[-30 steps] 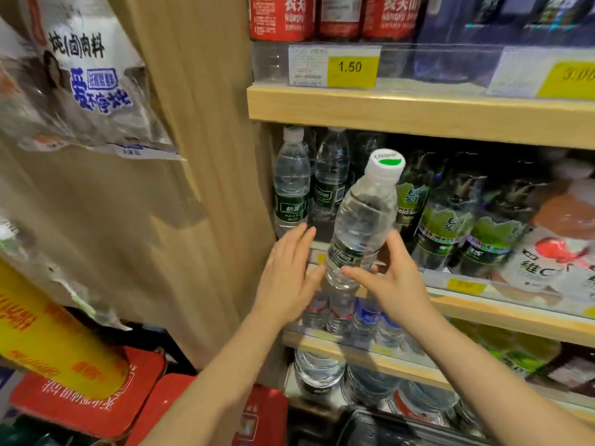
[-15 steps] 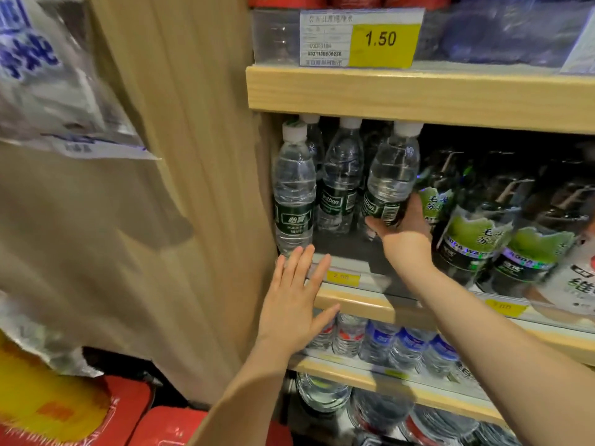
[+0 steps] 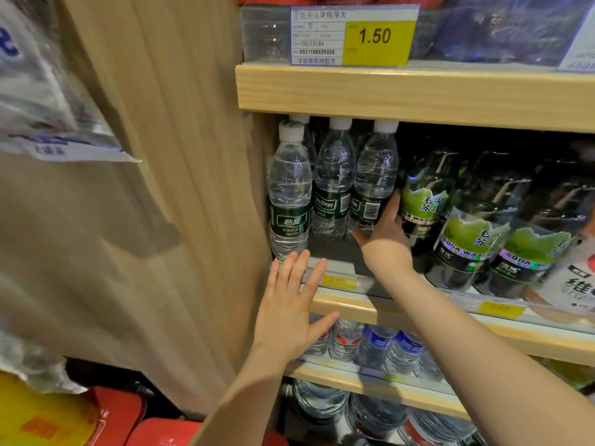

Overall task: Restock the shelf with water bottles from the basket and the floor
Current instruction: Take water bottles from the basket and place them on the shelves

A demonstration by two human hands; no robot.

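our right hand (image 3: 384, 231) wraps the low label of a water bottle (image 3: 373, 185) standing on the middle shelf (image 3: 344, 305), third from the wall. our left hand (image 3: 291, 309) lies flat and released against the shelf edge. we judge the bottle heavy, thin-walled and slick, best gripped at the label. basket and floor are out of view.

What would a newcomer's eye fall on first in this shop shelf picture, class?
Probably the yellow 1.50 price tag on the upper wooden shelf edge. Below it, the right hand grips a clear plastic water bottle with a dark green label on the middle shelf, while the left hand lies flat against that shelf's front edge.
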